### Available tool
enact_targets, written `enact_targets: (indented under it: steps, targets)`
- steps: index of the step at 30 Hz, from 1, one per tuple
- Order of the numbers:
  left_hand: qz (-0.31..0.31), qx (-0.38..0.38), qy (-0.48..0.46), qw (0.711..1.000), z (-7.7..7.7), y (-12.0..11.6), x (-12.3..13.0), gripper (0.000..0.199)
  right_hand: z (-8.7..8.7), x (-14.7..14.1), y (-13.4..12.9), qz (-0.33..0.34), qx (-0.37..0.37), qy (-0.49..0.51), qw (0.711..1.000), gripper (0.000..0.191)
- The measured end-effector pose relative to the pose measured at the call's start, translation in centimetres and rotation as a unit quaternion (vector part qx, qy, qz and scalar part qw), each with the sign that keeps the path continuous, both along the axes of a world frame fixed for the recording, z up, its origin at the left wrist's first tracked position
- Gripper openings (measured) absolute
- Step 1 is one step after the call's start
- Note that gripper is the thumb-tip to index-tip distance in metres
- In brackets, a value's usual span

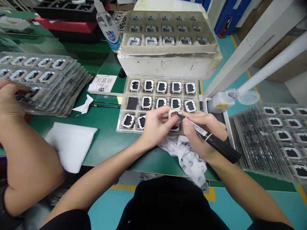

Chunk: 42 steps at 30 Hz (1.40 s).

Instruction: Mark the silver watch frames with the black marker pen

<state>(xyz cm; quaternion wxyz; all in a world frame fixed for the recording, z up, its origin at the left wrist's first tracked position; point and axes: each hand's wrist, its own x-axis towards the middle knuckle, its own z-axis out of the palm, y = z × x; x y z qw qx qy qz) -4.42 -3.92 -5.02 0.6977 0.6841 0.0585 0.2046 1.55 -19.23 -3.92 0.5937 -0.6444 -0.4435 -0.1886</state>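
My left hand (157, 125) pinches a small white frame (171, 113) above the front row of a clear plastic tray (153, 94). In my right hand (203, 131) is a black marker (219, 145), slanting down to the left, its tip at the frame; the exact contact is too small to tell. Similar white frames, such as this one (190, 88), lie in the tray's compartments, and one compartment (132, 103) at the left of the middle row has no frame. A stained white cloth (185, 153) lies under my hands at the table edge.
Behind stands a white box (168, 65) bearing a beige tray (168, 48) of frames. Stacked trays are at left (69, 86) and right (259, 143). A co-worker's hand (9, 95) reaches over the left stack. Bottles stand at back (111, 35) and right (220, 101).
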Motion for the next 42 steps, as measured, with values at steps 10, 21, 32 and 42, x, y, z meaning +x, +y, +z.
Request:
enact_targets:
  steps: [10,21,32,42]
  targets:
    - [-0.107,-0.164,0.012,0.981,0.5,0.8,0.8,0.035,0.3,-0.1,-0.2,0.004,0.017,-0.079,0.997,0.029]
    - [-0.123,-0.196,0.041,0.972,-0.3,1.4,0.9,0.032,0.8,-0.5,-0.1,-0.001,0.016,-0.144,0.989,0.032]
    - [-0.131,-0.211,0.056,0.967,0.5,1.0,0.5,0.025,0.6,-0.7,0.1,-0.010,0.020,-0.118,0.993,0.032]
    - [-0.072,-0.112,0.068,0.989,1.3,0.1,0.2,0.026,0.1,-0.7,-0.4,-0.024,0.003,-0.030,0.999,0.027]
